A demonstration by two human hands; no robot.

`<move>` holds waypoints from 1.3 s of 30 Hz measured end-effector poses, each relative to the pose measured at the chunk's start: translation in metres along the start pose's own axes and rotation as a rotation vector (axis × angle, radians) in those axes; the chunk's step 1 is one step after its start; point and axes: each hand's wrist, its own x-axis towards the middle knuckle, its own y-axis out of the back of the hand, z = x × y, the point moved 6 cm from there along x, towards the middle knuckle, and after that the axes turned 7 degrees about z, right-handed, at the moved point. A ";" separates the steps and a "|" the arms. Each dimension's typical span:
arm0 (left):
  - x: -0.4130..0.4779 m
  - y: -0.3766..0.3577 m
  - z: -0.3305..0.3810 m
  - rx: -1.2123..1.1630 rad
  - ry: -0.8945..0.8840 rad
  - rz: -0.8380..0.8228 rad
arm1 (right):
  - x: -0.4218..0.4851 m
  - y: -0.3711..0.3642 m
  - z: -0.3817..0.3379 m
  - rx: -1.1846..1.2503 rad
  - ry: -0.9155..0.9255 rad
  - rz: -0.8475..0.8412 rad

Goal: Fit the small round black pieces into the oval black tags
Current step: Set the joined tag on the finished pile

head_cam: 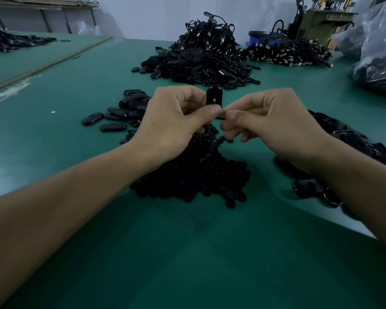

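Left hand (174, 121) pinches a tag (214, 97) upright — recess faces the person. Right hand (267, 121) pinches at its base, likely seating a round piece — hidden.

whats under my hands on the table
A heap of small round black pieces lies on the green table beneath the left hand, which holds an oval black tag, and the right hand. They cover its far part, so what lies there cannot be seen.

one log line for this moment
stage: fitting | left hand: holds oval tag upright | right hand: pinching at tag's lower end, grip hidden | round pieces: pile on table below hands
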 end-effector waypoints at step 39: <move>-0.002 -0.003 0.005 -0.029 0.044 0.012 | -0.006 0.004 -0.022 -0.202 0.224 0.205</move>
